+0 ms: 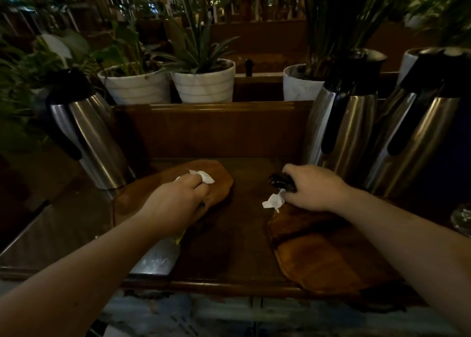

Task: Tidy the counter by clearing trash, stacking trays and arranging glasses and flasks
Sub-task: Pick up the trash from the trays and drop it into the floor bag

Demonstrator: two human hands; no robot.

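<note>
My left hand (178, 196) is closed on a crumpled white tissue (205, 176) above a wooden tray (221, 181) at the counter's middle left. My right hand (313, 187) grips a small black object (279, 180) together with a scrap of white paper (272, 201), just over the far end of a second wooden tray (323, 260) at the right. One steel flask (89, 133) stands at the left. Another two steel flasks (344, 122) (418, 138) stand at the right, close behind my right hand.
White plant pots (204, 84) line a ledge behind the counter's wooden back wall (211, 130). A metal surface (155, 257) adjoins the counter at the left under my forearm. A glass (462, 219) shows at the right edge. The wooden counter (229, 234) lies between the trays.
</note>
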